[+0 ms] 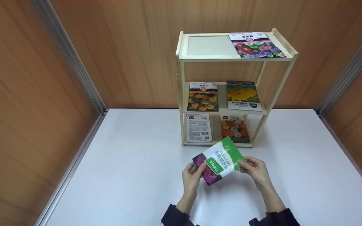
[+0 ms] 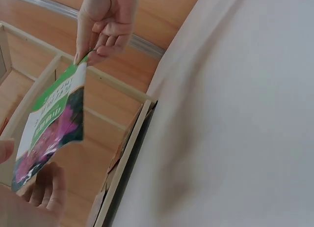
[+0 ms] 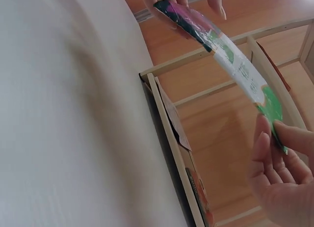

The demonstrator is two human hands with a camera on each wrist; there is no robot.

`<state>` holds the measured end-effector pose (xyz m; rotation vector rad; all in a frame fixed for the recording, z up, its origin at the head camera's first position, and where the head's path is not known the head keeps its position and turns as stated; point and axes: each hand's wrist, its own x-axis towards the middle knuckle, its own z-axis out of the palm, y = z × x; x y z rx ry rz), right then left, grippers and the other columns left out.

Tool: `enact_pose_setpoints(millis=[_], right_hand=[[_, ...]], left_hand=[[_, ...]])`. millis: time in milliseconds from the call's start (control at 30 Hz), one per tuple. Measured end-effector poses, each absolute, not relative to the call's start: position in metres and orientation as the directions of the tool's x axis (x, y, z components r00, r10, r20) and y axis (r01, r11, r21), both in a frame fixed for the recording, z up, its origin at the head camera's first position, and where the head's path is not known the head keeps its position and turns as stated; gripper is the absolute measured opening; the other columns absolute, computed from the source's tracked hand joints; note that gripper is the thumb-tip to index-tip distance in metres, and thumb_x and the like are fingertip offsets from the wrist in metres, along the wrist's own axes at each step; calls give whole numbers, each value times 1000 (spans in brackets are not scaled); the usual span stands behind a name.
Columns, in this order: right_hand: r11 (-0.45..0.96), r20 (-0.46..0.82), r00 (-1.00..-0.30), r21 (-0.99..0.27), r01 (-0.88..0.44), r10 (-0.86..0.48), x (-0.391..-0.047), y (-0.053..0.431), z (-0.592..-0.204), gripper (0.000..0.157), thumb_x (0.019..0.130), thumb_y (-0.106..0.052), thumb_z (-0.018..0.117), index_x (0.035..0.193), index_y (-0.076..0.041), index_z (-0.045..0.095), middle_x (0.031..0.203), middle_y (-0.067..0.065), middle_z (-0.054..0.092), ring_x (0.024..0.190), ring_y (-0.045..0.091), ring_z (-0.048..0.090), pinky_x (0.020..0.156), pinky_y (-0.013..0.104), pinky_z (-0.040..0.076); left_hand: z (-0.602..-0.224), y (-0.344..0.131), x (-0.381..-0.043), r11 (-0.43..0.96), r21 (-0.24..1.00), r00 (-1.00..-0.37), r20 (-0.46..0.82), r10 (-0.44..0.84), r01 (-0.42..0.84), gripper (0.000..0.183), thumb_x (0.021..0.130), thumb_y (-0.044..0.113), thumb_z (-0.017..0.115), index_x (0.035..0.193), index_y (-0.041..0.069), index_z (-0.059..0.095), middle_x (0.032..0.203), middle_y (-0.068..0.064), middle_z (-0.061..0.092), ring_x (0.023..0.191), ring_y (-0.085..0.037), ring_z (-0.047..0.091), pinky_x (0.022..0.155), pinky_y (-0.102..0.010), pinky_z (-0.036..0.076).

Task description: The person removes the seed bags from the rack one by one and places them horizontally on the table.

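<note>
A green and white seed packet (image 1: 220, 158) with pink flowers is held tilted above the table, its printed face up. My right hand (image 1: 256, 171) pinches its green end between thumb and fingers. At the flowered end, my left hand (image 1: 192, 177) has its thumb over the face and its fingers underneath. Both wrist views show the left thumb standing off the packet, the fingers loosely bent. The packet bows slightly in the right wrist view. Just beyond the hands stands a light wooden three-tier shelf (image 1: 231, 112).
On the top tier lies an aster-like flower packet (image 1: 258, 47), at the right. The middle tier bears an orange-flower packet (image 1: 203, 97) and a yellow-flower packet (image 1: 243, 95). Below are a white text-side packet (image 1: 199, 128) and an orange-and-white packet (image 1: 235, 128). Wood panels enclose the white table (image 1: 130, 169).
</note>
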<state>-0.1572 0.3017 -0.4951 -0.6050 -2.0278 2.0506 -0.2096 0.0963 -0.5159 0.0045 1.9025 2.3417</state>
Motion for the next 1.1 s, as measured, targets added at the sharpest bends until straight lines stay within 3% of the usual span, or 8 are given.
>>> enact_pose_setpoints(millis=[267, 400, 567, 700, 867, 1000, 1100], right_hand=[[-155, -54, -900, -988, -15, 433, -159, 301, -530, 29, 80, -15, 66, 101, 3, 60, 79, 12, 65, 67, 18, 62, 61, 23, 51], [-161, -151, -860, -984, 81, 487, -153, 287, -512, 34, 79, -13, 66, 104, 9, 56, 78, 11, 64, 66, 16, 62, 63, 23, 51], [-179, -222, -856, -972, 154, 467, -150, 284, -507, 28, 83, -8, 61, 105, 8, 55, 79, 9, 64, 69, 16, 61, 66, 24, 51], [-110, -211, -899, -977, 182, 384, -149, 288, -506, 27, 83, -9, 60, 103, 8, 55, 82, 12, 65, 72, 19, 62, 68, 27, 51], [-12, -189, -964, -982, 190, 189, -145, 303, -499, 42, 82, -15, 63, 112, 12, 47, 87, 13, 65, 75, 19, 62, 70, 30, 51], [37, -173, -981, -983, 177, 88, -147, 320, -492, 49, 84, -18, 61, 117, 13, 43, 91, 12, 65, 77, 19, 62, 72, 32, 51], [57, -167, -985, -984, 169, 45, -149, 332, -489, 49, 85, -18, 60, 118, 13, 42, 90, 11, 65, 78, 20, 63, 70, 32, 51]], left_hand=[[-523, 110, -194, -299, 952, -998, -52, 32, -59, 32, 79, 10, 66, 100, -11, 55, 87, -17, 64, 80, -21, 63, 69, -26, 51], [-525, 110, -192, -318, 948, -1000, 5, 0, 5, 26, 79, 3, 63, 97, -14, 55, 86, -22, 64, 79, -25, 63, 67, -26, 51], [-526, 105, -195, -280, 959, -999, 35, 2, 33, 23, 78, -1, 64, 94, -15, 56, 83, -23, 64, 75, -26, 64, 64, -24, 51], [-519, 98, -199, -223, 975, -999, 8, 40, -1, 22, 77, -2, 63, 94, -16, 57, 82, -24, 64, 74, -27, 64, 62, -25, 51], [-520, 85, -210, -148, 989, -988, 31, 149, 9, 24, 77, 3, 67, 93, -12, 59, 82, -19, 65, 74, -24, 64, 64, -28, 52], [-516, 76, -215, -130, 988, -958, 118, 261, 86, 22, 75, 6, 69, 89, -9, 61, 77, -15, 66, 69, -20, 64, 61, -28, 52], [-514, 72, -218, -86, 995, -941, 72, 330, 46, 21, 75, 3, 67, 91, -10, 61, 77, -17, 66, 68, -20, 64, 60, -27, 52]])
